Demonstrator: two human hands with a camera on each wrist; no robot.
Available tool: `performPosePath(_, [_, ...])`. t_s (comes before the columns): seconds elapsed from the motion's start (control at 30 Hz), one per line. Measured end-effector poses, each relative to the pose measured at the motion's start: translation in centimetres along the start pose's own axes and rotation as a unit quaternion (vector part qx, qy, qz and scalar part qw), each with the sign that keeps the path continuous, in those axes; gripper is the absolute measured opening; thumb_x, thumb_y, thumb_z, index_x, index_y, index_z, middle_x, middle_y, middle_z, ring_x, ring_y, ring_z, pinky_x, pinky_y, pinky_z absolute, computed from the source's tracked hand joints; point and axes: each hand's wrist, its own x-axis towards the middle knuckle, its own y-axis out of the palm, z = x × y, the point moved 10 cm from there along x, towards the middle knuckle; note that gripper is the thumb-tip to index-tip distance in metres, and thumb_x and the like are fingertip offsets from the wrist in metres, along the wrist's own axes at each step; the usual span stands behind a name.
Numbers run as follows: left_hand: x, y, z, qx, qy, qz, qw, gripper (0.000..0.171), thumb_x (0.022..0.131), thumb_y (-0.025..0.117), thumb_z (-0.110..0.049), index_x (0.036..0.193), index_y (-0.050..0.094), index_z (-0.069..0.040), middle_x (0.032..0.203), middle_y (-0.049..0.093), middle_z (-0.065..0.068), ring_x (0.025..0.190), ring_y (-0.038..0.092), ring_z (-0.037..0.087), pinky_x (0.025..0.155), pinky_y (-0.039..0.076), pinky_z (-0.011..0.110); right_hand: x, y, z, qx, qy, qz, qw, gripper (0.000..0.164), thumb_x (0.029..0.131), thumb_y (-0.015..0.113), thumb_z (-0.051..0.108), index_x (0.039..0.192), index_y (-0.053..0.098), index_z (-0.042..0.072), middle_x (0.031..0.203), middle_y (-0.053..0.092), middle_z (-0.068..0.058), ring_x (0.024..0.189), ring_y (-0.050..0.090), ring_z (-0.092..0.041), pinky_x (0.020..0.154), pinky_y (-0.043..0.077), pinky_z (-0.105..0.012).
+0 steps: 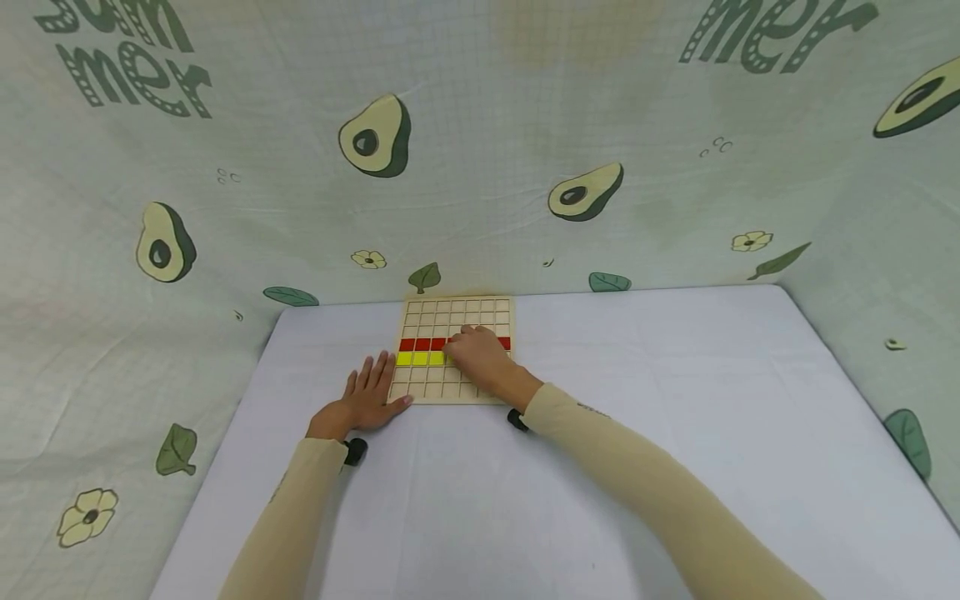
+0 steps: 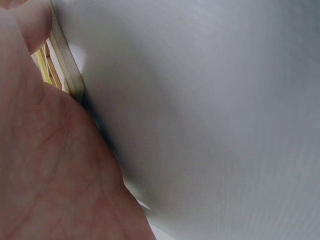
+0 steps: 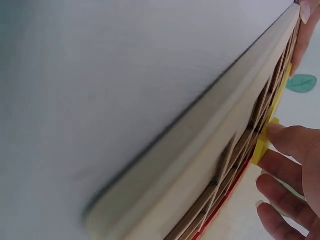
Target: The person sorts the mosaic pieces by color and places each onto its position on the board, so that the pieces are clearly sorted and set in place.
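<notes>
A wooden grid board (image 1: 457, 312) lies on the white table (image 1: 637, 375) near its far edge. One full row holds red blocks (image 1: 420, 344), and below it runs a partial row of yellow blocks (image 1: 420, 358) from the left. My right hand (image 1: 480, 357) rests over the board's middle with its fingertips on a yellow block (image 3: 261, 147) that stands out of the grid at the end of the yellow row. My left hand (image 1: 367, 400) lies flat on the table at the board's left side, thumb against the board's near left corner (image 2: 67, 65).
A pale cloth printed with avocados and leaves (image 1: 375, 137) hangs behind and beside the table. White tabletop stretches to the right and toward me. Both forearms wear beige sleeves (image 1: 637, 483).
</notes>
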Motion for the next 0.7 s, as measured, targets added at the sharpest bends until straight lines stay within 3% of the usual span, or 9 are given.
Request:
performPosePath(0.4, [0.04,-0.01,0.02,0.001,-0.002,-0.002,1.0,0.098,0.107,0.05,-0.053,0.167,-0.005,0.003,0.175,-0.01,0.025,0.16,-0.012,0.048,0.126,-0.01,0.066,0.54,0.63,0.33,-0.02,-0.002,0.019,1.0,0.014,0.1,0.076,0.016,0.113,0.08,0.017,0.11,0.079,-0.001,0.105,0.068,-0.021,0.103,0.056,-0.04])
performPosePath(0.7, [0.22,0.05,0.21,-0.002,-0.001,-0.003,1.0,0.098,0.107,0.051,-0.052,0.167,-0.004,0.003,0.175,-0.01,0.025,0.16,-0.011,0.049,0.126,-0.009,0.066,0.4,0.53,0.86,-0.056,-0.006,0.023,0.998,0.014,0.1,0.076,0.013,0.111,0.082,0.018,0.106,0.08,0.002,0.099,0.068,-0.02,0.093,0.059,-0.035])
